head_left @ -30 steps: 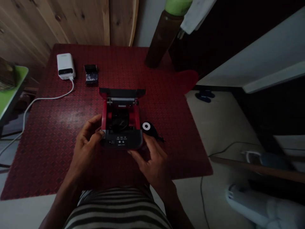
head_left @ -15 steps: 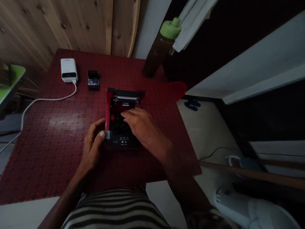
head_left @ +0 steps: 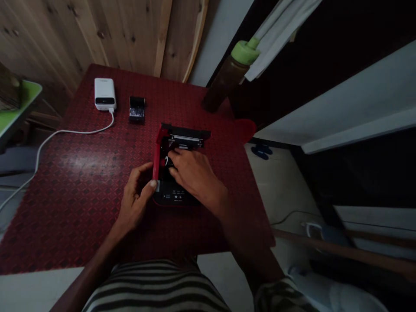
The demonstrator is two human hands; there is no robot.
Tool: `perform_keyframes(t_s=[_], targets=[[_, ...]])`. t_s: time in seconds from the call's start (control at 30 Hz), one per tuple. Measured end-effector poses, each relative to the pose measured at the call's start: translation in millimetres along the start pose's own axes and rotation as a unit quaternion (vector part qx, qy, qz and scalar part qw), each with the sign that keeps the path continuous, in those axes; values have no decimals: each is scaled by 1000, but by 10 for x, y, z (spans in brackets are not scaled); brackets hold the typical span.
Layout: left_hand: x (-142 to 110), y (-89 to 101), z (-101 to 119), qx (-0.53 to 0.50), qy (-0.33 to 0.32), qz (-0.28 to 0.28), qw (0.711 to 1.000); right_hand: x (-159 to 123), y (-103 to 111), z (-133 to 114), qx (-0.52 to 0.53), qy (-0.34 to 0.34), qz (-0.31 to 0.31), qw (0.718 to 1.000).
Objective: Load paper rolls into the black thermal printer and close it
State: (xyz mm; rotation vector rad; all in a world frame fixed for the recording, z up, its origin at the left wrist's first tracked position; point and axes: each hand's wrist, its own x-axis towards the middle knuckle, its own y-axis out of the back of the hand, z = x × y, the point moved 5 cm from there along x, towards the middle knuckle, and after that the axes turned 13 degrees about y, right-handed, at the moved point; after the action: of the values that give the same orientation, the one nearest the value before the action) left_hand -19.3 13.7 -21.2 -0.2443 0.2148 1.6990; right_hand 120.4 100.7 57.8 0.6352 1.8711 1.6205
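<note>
A small red-and-black printer (head_left: 177,195) sits on the table with its lid raised at the back. My left hand (head_left: 136,195) grips its left side, thumb on the front left corner and fingers along the outer wall. Inside the open bay, my right hand (head_left: 195,173) has its fingers bent around a dark roll with a white ring on its end (head_left: 167,161). The hand covers most of that roll and the bay's right part. Behind and left of the printer lies a small black piece with a shiny dark film (head_left: 137,110).
A white power bank (head_left: 104,93) with a white cable (head_left: 74,131) lies on the red patterned table (head_left: 81,199). A brown bottle with a green cap (head_left: 224,78) stands at the back right, near a red round object (head_left: 245,130). Dark slippers (head_left: 260,151) lie on the floor.
The view has shifted, so the table contents appear farther right. My right fingers have moved left in the bay, and the white-ringed roll end now shows beside them. My left hand keeps its hold.
</note>
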Motion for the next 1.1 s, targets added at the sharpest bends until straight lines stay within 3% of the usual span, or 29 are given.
perform_keyframes(t_s=[0.43, 0.53, 0.6, 0.67, 0.77, 0.83, 0.93, 1.0, 1.1], targets=[[11, -4, 19, 5, -15, 14, 1000, -48, 43, -103, -25, -61, 66, 996], [11, 10, -2, 11, -12, 23, 1000, -204, 103, -170, -21, -41, 131, 990], [11, 9, -9, 10, -10, 20, 1000, -395, 207, -148, 4, -27, 215, 976], [11, 6, -15, 7, -3, 15, 1000, -619, 326, 2, 62, -24, 311, 948], [9, 18, -26, 21, 3, 24, 999, -851, 382, 497, 181, -60, 405, 894], [7, 29, -30, 36, -3, 32, 999, -873, 286, 934, 252, -115, 442, 853], [7, 42, -30, 54, -16, 37, 998, -701, 10, 1482, 336, -139, 482, 797], [11, 45, -39, 57, -13, 34, 998, -509, -217, 1699, 362, -150, 470, 791], [18, 54, -67, 49, 3, 29, 998, -270, -520, 1778, 385, -148, 424, 806]])
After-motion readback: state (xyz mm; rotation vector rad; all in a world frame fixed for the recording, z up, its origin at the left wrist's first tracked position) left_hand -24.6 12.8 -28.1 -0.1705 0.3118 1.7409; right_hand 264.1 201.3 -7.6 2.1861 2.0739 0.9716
